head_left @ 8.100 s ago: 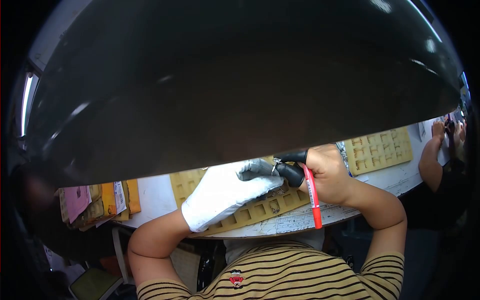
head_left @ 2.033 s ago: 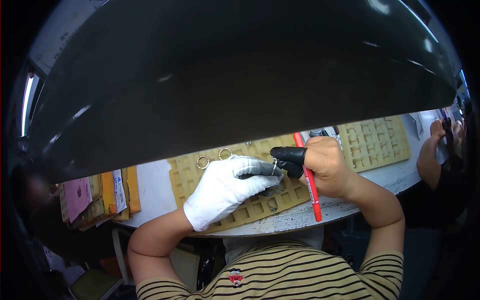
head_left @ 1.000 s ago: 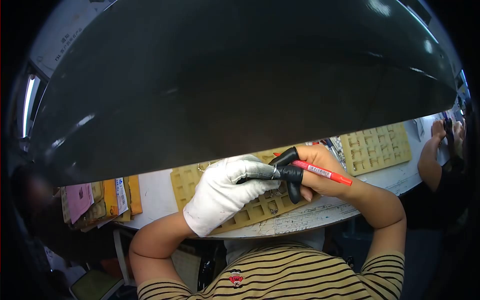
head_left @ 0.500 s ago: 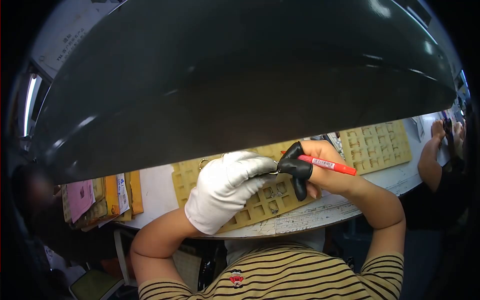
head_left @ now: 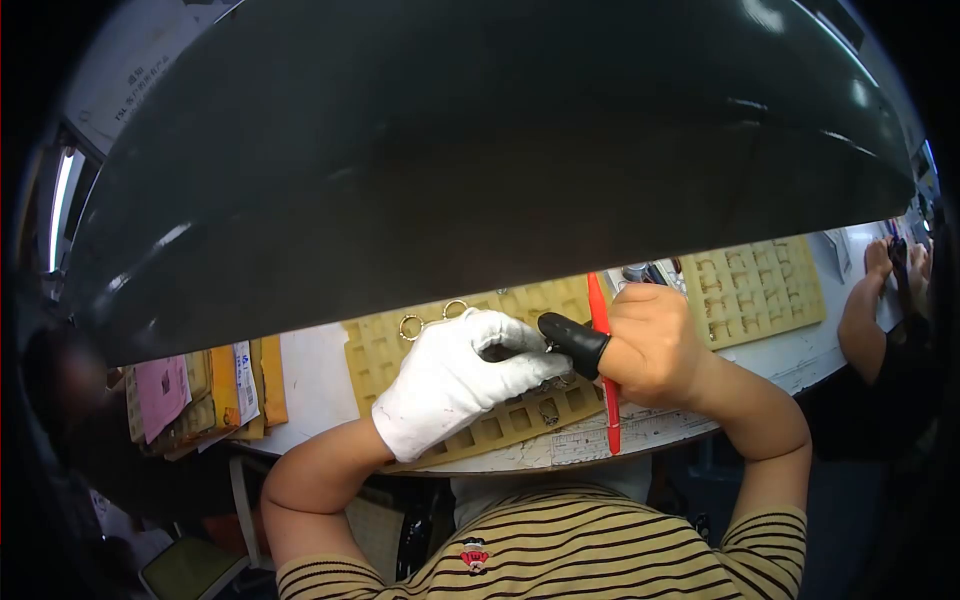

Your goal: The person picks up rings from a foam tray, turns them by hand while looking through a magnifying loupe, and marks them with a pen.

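My left hand (head_left: 455, 375), in a white glove, is pinched on a small metal ring (head_left: 550, 346); only a sliver of the ring shows between the fingertips. My right hand (head_left: 650, 345) wears black finger cots and has a red pen (head_left: 613, 428) tucked in its grip, nearly upright across the fingers. Its black-covered thumb meets the ring beside the left fingertips. Under both hands lies a yellow tray (head_left: 515, 425) with square pockets. A ring with a setting (head_left: 548, 412) sits in one pocket, and two larger hoops (head_left: 411, 327) lie behind the left glove.
A large dark hood (head_left: 480, 180) hangs low over the bench. To the right is a second pocketed tray (head_left: 765, 290) holding several rings. Packets and a pink slip (head_left: 162, 398) are stacked at the left. Another person's arm (head_left: 862, 320) rests at the far right.
The red pen has swung from pointing right to nearly upright as my right hand turned over. My left glove has rotated slightly, and the hoops behind it show more.
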Action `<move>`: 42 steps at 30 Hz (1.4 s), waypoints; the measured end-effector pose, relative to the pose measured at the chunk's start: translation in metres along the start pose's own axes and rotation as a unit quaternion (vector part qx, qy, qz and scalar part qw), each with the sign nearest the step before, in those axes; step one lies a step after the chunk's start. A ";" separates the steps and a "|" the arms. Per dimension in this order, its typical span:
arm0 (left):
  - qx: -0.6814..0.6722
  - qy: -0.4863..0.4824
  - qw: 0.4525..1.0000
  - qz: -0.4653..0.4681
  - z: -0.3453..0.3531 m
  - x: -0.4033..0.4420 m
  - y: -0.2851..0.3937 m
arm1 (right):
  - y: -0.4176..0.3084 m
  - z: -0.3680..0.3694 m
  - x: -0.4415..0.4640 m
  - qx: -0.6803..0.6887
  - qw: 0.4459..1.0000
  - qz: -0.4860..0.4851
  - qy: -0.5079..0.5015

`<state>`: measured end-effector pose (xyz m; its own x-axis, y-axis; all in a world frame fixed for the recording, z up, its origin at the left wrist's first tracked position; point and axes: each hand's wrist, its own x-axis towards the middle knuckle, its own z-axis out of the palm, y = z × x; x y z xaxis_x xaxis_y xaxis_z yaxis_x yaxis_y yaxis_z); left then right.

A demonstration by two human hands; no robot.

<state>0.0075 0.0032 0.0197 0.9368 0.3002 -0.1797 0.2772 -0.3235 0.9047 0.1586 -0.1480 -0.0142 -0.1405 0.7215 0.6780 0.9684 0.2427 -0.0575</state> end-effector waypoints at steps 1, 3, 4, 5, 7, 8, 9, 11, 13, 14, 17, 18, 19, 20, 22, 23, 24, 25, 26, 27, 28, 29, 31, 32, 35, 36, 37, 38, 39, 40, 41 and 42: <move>-0.033 -0.014 0.998 -0.048 -0.001 0.001 0.001 | 0.000 0.000 0.000 0.001 1.000 0.000 0.000; -0.015 -0.032 0.999 -0.041 -0.004 0.004 0.000 | 0.000 -0.002 0.000 -0.019 1.000 -0.020 -0.002; -0.058 -0.037 0.997 -0.041 -0.004 0.003 0.003 | 0.000 -0.002 0.000 -0.019 1.000 -0.019 -0.002; -0.101 -0.042 0.993 -0.041 -0.004 0.003 0.004 | 0.001 -0.003 0.001 0.008 1.000 0.014 0.000; -0.135 -0.041 0.989 -0.050 -0.002 0.002 0.003 | 0.003 0.001 -0.002 0.034 0.998 0.047 0.002; -0.170 -0.039 0.983 -0.059 -0.001 0.001 0.002 | 0.005 0.007 -0.007 0.103 0.990 0.092 0.011; -0.170 -0.039 0.983 -0.059 -0.001 0.001 0.002 | 0.005 0.009 -0.008 0.171 0.976 0.136 0.019; -0.133 -0.032 0.990 -0.039 -0.001 0.001 -0.001 | -0.001 0.005 -0.005 0.212 0.962 0.173 -0.008; -0.127 -0.031 0.991 -0.033 0.000 0.002 -0.003 | -0.008 0.002 -0.001 0.351 0.877 0.326 -0.043; -0.120 -0.029 0.992 -0.026 0.000 0.002 -0.005 | -0.009 0.001 0.001 0.401 0.847 0.346 -0.048; -0.094 -0.025 0.995 0.010 0.000 0.002 -0.010 | -0.008 -0.005 0.002 0.469 0.752 0.450 -0.111; -0.094 -0.025 0.995 0.010 0.000 0.002 -0.010 | -0.008 -0.004 0.002 0.469 0.752 0.450 -0.111; -0.071 -0.023 0.997 0.022 -0.001 0.002 -0.010 | -0.010 -0.002 0.001 0.445 0.799 0.399 -0.073; -0.048 -0.021 0.998 0.034 -0.001 0.002 -0.010 | -0.010 0.001 0.000 0.418 0.840 0.346 -0.035; -0.050 -0.025 0.998 0.041 -0.002 0.002 -0.012 | 0.000 0.008 -0.006 0.338 0.908 0.248 -0.008; -0.053 -0.029 0.997 0.048 -0.002 0.002 -0.012 | 0.004 0.011 -0.008 0.251 0.957 0.145 0.020; -0.053 -0.029 0.997 0.048 -0.002 0.002 -0.011 | 0.005 0.011 -0.009 0.251 0.957 0.145 0.020; -0.063 -0.034 0.997 0.034 -0.002 0.002 -0.009 | 0.005 0.012 -0.010 0.201 0.972 0.118 0.036; -0.072 -0.038 0.996 0.021 -0.003 0.002 -0.007 | 0.005 0.012 -0.010 0.149 0.983 0.091 0.052; -0.073 -0.038 0.996 0.021 -0.003 0.002 -0.004 | 0.004 0.010 -0.009 0.149 0.983 0.090 0.052; -0.067 -0.041 0.997 0.006 -0.004 0.001 -0.002 | 0.003 0.006 -0.006 0.103 0.992 0.063 0.045; -0.062 -0.045 0.997 -0.010 -0.004 0.001 -0.001 | 0.002 0.003 -0.004 0.057 0.997 0.035 0.038; -0.060 -0.064 0.996 -0.034 -0.006 0.004 -0.001 | -0.001 0.002 -0.003 0.018 0.999 0.004 0.031; -0.058 -0.083 0.993 -0.058 -0.007 0.004 -0.001 | -0.002 0.001 -0.003 -0.019 0.999 -0.026 0.024; -0.009 -0.076 0.997 0.006 -0.006 0.004 -0.011 | -0.002 0.003 -0.005 -0.017 0.999 -0.039 0.015; -0.009 -0.075 0.997 0.006 -0.005 0.004 -0.010 | -0.002 0.004 -0.005 -0.017 0.999 -0.043 0.012; -0.026 -0.063 0.998 -0.010 -0.003 0.003 -0.006 | -0.002 0.003 -0.004 -0.010 0.999 -0.033 0.008; -0.044 -0.050 0.997 -0.027 -0.002 0.003 -0.004 | -0.002 0.003 -0.003 -0.007 1.000 -0.028 0.006; -0.044 -0.050 0.997 -0.027 -0.002 0.003 -0.005 | -0.002 0.003 -0.002 -0.004 1.000 -0.023 0.004; -0.052 -0.052 0.997 -0.027 -0.002 0.004 -0.005 | -0.002 0.001 0.000 0.003 1.000 0.009 0.001; -0.060 -0.054 0.996 -0.028 -0.002 0.004 -0.005 | -0.002 0.001 0.002 0.010 0.999 0.042 -0.001; -0.061 -0.054 0.996 -0.027 -0.002 0.004 -0.003 | 0.000 0.001 0.000 0.010 0.999 0.042 -0.001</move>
<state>0.0096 0.0072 0.0169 0.9406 0.2139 -0.2636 0.3058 -0.1969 0.9315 0.1580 -0.1475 -0.0150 -0.0596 0.7409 0.6690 0.9726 0.1939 -0.1280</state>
